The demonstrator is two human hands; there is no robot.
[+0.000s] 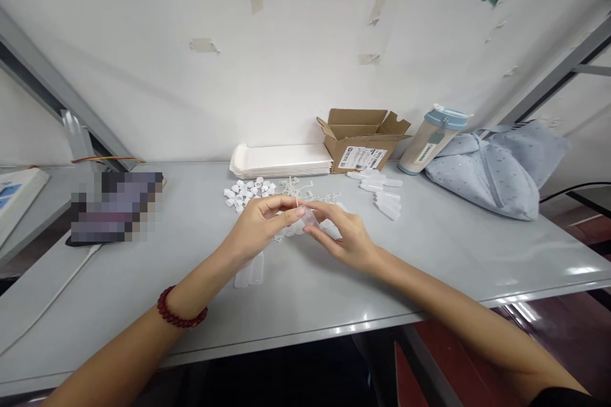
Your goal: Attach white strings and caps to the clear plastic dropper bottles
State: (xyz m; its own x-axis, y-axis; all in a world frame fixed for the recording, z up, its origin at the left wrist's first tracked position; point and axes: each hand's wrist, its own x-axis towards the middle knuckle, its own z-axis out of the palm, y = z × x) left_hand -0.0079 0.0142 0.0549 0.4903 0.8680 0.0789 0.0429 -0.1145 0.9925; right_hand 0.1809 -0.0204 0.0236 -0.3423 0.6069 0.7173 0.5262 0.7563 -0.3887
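Observation:
My left hand (260, 226) pinches with thumb and fingertips at the upper end of a small translucent plastic tube (310, 219). From the other side, my right hand (352, 236) grips the same tube between thumb and fingers. A thin pale strip (296, 189) sticks up at my left fingertips; where it is attached is hidden. Behind my hands lie several loose white plastic straps (305, 191). Left of these is a pile of small white caps (248, 192). Translucent tubes (250, 272) lie below my left hand, and more translucent tubes (387, 198) lie to the right.
Against the wall stand a stack of white packets (286, 160) and an open cardboard box (363, 143). Farther right are a bottle (432, 140) and a light blue cloth bag (487, 172). At left lies a blurred-out item (117, 210) with a white cable (57, 296). The grey table's front edge is near my forearms.

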